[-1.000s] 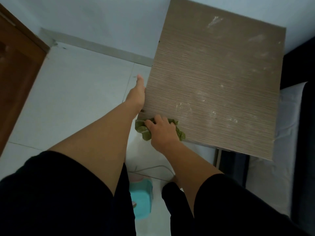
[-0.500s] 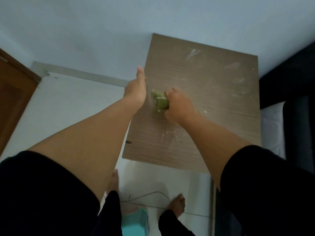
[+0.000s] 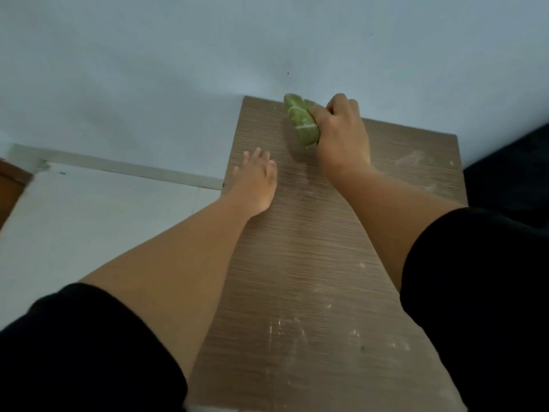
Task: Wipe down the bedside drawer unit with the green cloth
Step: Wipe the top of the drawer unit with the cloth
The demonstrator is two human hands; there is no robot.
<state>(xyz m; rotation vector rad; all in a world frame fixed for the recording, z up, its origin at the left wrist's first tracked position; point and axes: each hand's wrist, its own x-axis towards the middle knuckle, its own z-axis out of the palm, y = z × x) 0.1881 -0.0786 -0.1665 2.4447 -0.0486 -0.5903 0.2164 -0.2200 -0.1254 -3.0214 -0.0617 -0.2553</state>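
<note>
The bedside drawer unit's brown wood-grain top point(image 3: 315, 263) fills the lower middle of the head view, with pale dusty smears near its front and right side. My right hand point(image 3: 341, 135) grips the bunched green cloth point(image 3: 301, 124) and presses it on the top at the far edge, close to the wall. My left hand point(image 3: 257, 181) lies flat, fingers spread, on the top near its left edge, a little nearer to me than the cloth. Only the unit's top surface shows; its drawers are hidden.
A pale blue wall point(image 3: 208, 69) rises directly behind the unit. White floor tiles point(image 3: 89, 218) and a skirting strip lie to the left, with a brown wooden door edge point(image 3: 12, 185) at far left. Something dark point(image 3: 511, 168) stands at the right.
My right hand has pushed the green cloth from the near left corner across the top to the far edge by the wall. My left hand has shifted from the side edge onto the top.
</note>
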